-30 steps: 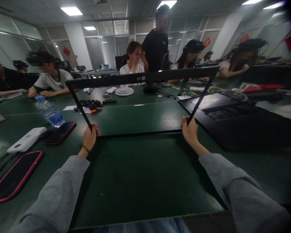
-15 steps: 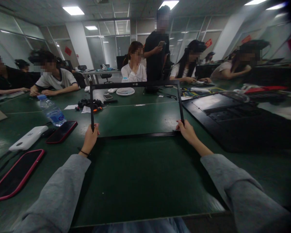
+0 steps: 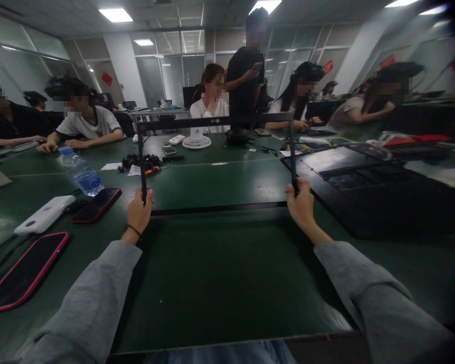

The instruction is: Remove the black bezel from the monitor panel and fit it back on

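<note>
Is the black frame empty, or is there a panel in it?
Empty: the table and white fan show through the black frame, held by the left hand and right hand.

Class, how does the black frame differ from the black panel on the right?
The frame is held by the left hand and right hand; the panel lies on the table. The frame is a thin, open outline; the panel is broad and mostly solid. Both are black.
</note>
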Demonstrator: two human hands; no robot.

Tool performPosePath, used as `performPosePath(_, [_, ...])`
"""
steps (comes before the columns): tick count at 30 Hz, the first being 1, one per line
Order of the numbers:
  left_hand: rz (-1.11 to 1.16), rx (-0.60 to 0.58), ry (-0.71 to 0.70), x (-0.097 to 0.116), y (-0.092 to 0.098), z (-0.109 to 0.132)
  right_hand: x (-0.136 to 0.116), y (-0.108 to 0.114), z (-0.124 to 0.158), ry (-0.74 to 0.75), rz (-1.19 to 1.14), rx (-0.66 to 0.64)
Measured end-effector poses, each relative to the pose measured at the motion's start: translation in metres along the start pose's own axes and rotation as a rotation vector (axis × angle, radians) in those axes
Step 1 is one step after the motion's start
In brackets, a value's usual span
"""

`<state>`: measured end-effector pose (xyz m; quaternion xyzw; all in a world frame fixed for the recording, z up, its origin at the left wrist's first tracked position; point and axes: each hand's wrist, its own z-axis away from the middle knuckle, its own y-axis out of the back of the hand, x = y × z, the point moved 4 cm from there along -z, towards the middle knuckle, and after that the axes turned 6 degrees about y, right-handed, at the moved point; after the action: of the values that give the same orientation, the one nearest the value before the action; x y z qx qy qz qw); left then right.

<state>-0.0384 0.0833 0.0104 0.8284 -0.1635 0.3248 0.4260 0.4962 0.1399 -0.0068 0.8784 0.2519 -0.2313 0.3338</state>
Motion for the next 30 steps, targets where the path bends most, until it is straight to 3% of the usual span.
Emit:
performPosePath(2, [-0.034,0.042,-0.009,0.004,0.005,0.001,-0.006,0.001,0.001,0.002,-0.038,-0.012])
performPosePath(10, [-0.005,-0.087,0.008,-0.014,-0.009,-0.006,0.004,-0.013,0.002,-0.026,-0.11,-0.158])
performPosePath(15, [-0.094,-0.109,0.005,-0.008,-0.007,-0.002,0.006,-0.012,0.001,-0.021,-0.065,-0.162])
performPosePath(21, [-0.194,0.043,-0.016,0.015,0.01,0.01,-0.001,0.002,0.001,-0.032,0.11,-0.082])
performPosePath(24, [-0.208,0.084,-0.077,0.015,0.008,0.009,0.0,0.002,0.002,-0.017,0.17,-0.084])
performPosePath(27, [-0.288,0.019,-0.118,0.002,-0.004,0.002,0.009,-0.006,0.003,0.029,0.204,-0.156])
performPosePath(30, [-0.373,-0.12,-0.096,-0.017,-0.02,-0.003,0.024,-0.017,0.003,0.082,0.259,-0.241])
